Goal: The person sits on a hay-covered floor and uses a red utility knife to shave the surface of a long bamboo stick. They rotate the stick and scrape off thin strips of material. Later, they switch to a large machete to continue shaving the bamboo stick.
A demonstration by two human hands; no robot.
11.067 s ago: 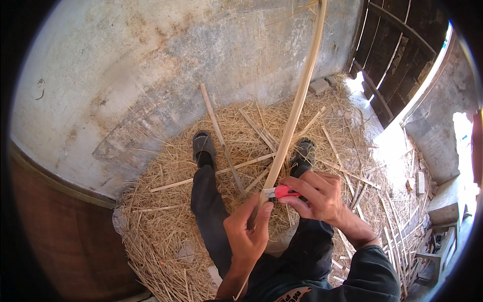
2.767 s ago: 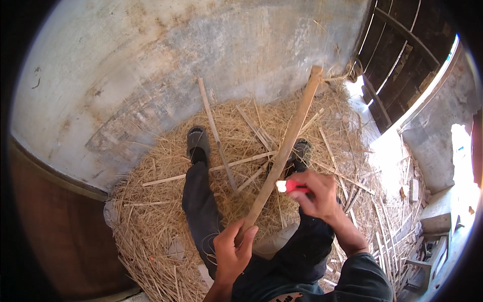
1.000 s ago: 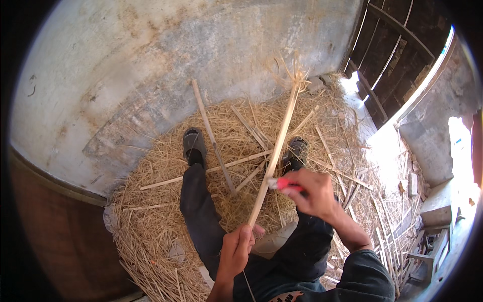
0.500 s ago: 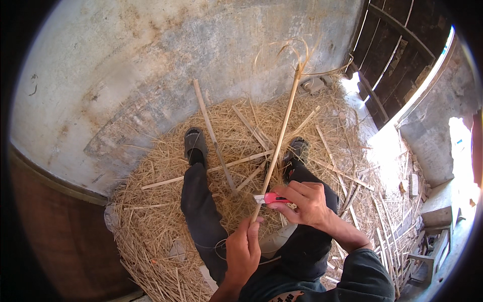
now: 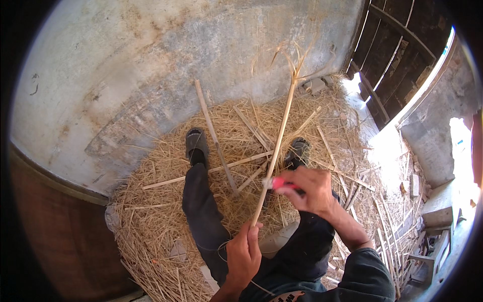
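My left hand (image 5: pixel 243 253) is closed around the lower end of a long pale strip of split bamboo (image 5: pixel 280 136). The strip slants up and away from me, and thin curled shavings (image 5: pixel 296 63) fan out at its far end. In my right hand (image 5: pixel 311 190) is a pink-red utility knife (image 5: pixel 284 183), its fingers wrapped round the handle. Its blade lies against the strip some way above my left hand. Both the knife and the right fingers are slightly smeared by motion.
Shavings and loose strips (image 5: pixel 216 136) cover the floor around my outstretched legs (image 5: pixel 201 211). A stained wall (image 5: pixel 176 60) rises ahead, with a brown wooden panel (image 5: pixel 55 221) at left. Slatted dark boards (image 5: pixel 392 55) stand at far right, above brick pieces (image 5: pixel 414 185).
My right hand has moved the knife up and away along the strip, farther from my left hand. The strip's far end has shifted slightly left and its shavings have swung.
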